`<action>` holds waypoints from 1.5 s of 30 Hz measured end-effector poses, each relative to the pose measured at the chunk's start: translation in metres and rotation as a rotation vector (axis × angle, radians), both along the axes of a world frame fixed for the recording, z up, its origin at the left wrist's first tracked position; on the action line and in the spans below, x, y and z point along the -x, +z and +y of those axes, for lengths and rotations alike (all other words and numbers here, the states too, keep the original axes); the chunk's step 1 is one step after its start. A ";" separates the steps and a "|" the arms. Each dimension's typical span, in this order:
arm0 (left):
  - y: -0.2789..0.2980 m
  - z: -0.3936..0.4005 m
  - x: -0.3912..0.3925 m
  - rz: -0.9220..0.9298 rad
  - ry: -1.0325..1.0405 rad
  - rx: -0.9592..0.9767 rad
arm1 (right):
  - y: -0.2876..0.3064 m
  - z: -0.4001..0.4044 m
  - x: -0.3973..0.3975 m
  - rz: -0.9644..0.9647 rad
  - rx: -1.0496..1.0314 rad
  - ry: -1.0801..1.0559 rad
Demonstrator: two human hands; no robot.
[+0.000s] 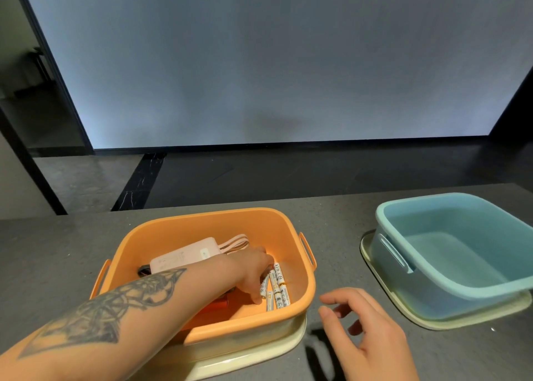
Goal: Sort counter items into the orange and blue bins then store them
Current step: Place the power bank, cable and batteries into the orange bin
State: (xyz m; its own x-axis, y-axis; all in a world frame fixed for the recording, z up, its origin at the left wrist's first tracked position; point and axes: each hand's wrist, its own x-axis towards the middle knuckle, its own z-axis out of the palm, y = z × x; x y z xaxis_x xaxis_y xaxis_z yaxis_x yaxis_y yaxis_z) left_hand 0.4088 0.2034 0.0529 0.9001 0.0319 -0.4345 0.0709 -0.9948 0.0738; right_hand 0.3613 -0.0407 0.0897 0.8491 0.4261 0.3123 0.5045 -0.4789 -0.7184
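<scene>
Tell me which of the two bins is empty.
The blue bin, on the right, is the empty one: its floor is bare. The orange bin already holds batteries, a pale power bank and the left hand.

The orange bin sits at the counter's near centre on a cream lid, holding white batteries at its 4 o'clock corner, a pale pink power bank with looped cable at 10 o'clock, and a red item, mostly hidden. At 3 o'clock, well apart, stands the blue bin, upright, nothing visible inside.
</scene>
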 end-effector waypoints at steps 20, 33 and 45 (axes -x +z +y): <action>-0.023 0.002 -0.003 -0.168 0.057 -0.012 | -0.010 0.030 -0.017 -0.066 0.271 0.091; -0.024 0.001 -0.008 -0.241 0.102 -0.117 | -0.016 0.031 -0.022 -0.030 0.238 0.102; -0.015 -0.007 0.028 -0.092 -0.113 0.166 | -0.012 0.033 -0.022 0.002 0.287 0.127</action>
State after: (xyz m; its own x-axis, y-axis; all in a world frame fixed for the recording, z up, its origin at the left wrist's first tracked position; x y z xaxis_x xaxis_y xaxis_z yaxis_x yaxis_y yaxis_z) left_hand 0.3813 0.1960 0.0381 0.9300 -0.1365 -0.3414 -0.0549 -0.9697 0.2382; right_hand 0.3829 -0.0080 0.0775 0.7838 0.5996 0.1616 0.5719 -0.5957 -0.5640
